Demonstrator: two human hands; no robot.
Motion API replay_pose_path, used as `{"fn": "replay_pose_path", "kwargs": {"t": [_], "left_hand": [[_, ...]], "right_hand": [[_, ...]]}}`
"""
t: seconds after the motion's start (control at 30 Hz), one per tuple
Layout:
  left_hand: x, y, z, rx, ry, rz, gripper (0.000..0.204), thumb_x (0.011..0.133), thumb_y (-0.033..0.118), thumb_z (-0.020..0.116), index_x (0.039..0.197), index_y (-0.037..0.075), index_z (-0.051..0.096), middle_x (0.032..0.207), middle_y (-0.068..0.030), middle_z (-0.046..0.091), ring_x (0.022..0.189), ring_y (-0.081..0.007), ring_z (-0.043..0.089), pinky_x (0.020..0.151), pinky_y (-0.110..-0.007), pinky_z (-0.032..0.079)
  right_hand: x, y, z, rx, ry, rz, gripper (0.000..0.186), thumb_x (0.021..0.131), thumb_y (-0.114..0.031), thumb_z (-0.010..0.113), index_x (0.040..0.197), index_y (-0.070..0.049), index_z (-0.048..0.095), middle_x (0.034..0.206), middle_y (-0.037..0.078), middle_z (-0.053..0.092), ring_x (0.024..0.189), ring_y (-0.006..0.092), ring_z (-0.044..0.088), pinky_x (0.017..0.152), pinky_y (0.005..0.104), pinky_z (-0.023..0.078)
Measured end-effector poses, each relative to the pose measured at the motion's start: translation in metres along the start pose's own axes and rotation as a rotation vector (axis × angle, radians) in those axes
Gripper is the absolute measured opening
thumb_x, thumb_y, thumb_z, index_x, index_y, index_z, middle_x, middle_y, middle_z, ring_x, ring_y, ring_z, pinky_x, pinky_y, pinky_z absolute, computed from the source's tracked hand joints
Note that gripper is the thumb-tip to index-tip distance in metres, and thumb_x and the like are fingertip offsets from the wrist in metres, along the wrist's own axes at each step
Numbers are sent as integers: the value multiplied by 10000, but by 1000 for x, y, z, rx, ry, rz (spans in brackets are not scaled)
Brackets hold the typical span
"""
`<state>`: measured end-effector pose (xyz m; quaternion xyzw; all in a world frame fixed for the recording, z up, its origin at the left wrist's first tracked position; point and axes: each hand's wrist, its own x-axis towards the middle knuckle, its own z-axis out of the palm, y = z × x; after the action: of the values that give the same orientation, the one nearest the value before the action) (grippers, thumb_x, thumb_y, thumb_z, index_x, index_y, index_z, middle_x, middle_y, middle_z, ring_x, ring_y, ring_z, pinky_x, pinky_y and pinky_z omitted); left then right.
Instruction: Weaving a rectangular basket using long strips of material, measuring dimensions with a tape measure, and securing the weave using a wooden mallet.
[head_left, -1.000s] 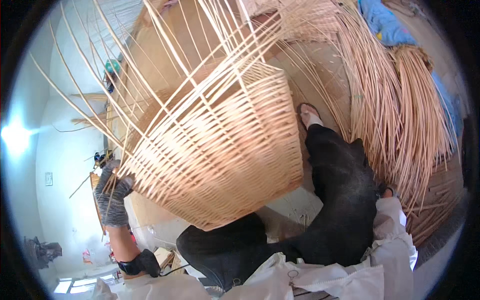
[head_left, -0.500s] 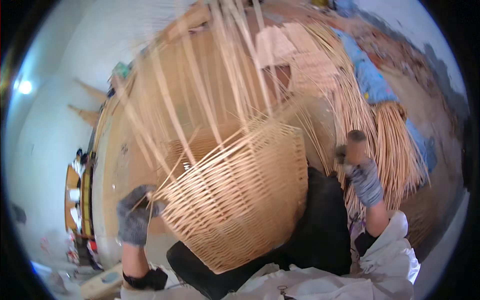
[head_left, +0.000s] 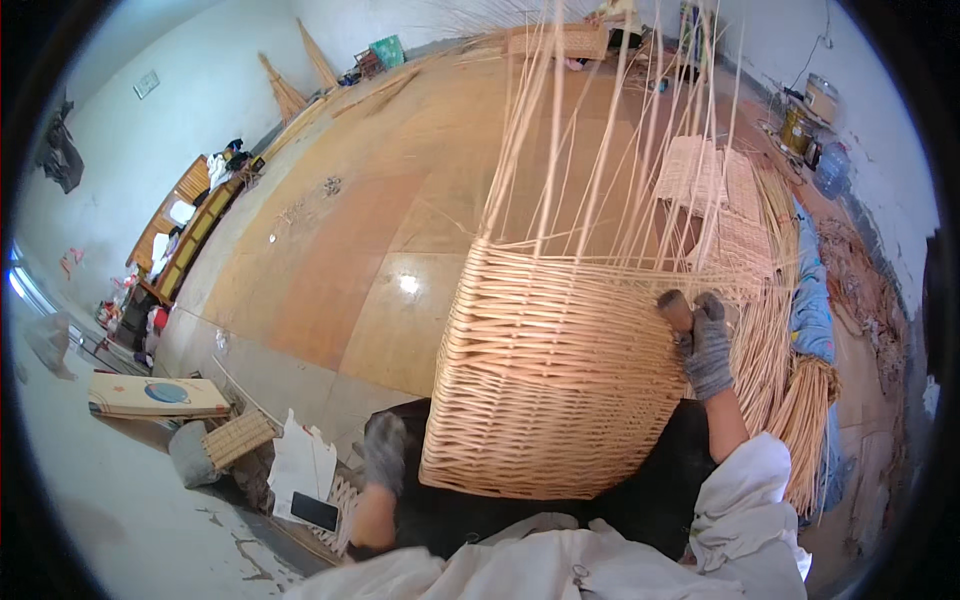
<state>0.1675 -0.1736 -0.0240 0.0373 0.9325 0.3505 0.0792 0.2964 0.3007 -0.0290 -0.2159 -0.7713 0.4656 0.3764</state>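
A woven wicker basket [head_left: 560, 370] rests on my lap, its long upright stakes [head_left: 600, 170] standing loose above the weave. My right hand [head_left: 708, 350], in a grey knit glove, is closed around a brown tool [head_left: 677, 311]. Only the tool's thick, rounded end shows, against the basket's upper right side; its other end is hidden. My left hand [head_left: 384, 452], also gloved, is low beside the basket's lower left corner, apart from the weave. Motion smears its fingers.
Bundles of wicker rods [head_left: 770, 390] and flat woven panels [head_left: 705, 180] lie to the right, beside a blue cloth [head_left: 812, 290]. At lower left are a phone [head_left: 314, 511], white paper [head_left: 300, 465] and a flat box [head_left: 160, 394]. A wooden bench [head_left: 195, 225] stands along the left wall.
The basket has turned and sits further right in view. My left hand has let go of its upper left edge and dropped. My right hand has brought the brown tool to the basket's side.
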Motion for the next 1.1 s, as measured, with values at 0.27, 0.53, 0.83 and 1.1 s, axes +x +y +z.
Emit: {"fn": "replay_pose_path", "kwargs": {"t": [0.27, 0.53, 0.83, 1.1], "left_hand": [[-19, -49, 61, -1800, -570, -434, 398, 889, 194, 508, 1214, -32, 470, 1160, -173, 559, 1061, -292, 536, 904, -413, 443], [19, -28, 36, -1672, -750, -383, 329, 889, 175, 522, 1142, -33, 496, 1079, -174, 588, 973, -261, 578, 858, -370, 483], [18, -23, 30, -1380, -471, -570, 372, 863, 218, 552, 1140, -27, 510, 1109, -166, 585, 947, -268, 598, 849, -402, 481], [2, -56, 43, -1577, -615, -587, 438, 913, 299, 459, 1231, -3, 458, 1218, -169, 522, 1100, -340, 502, 949, -480, 387]], "right_hand": [[-71, 5, -39, -753, 65, -450, 286, 757, -52, 533, 1022, 45, 484, 1069, 174, 429, 968, 295, 458, 876, 325, 379], [-118, 33, -55, -995, 174, -578, 374, 826, -114, 522, 1153, 25, 403, 1100, 184, 439, 1032, 322, 444, 932, 379, 355], [-143, -1, -97, -816, -252, -365, 458, 786, -116, 602, 1186, 24, 429, 1201, 196, 408, 1124, 346, 413, 974, 372, 347], [-112, -147, -132, 259, -165, 455, 214, 831, -149, 585, 1003, -24, 557, 569, -27, 477, 454, 59, 411, 407, 201, 307]]}}
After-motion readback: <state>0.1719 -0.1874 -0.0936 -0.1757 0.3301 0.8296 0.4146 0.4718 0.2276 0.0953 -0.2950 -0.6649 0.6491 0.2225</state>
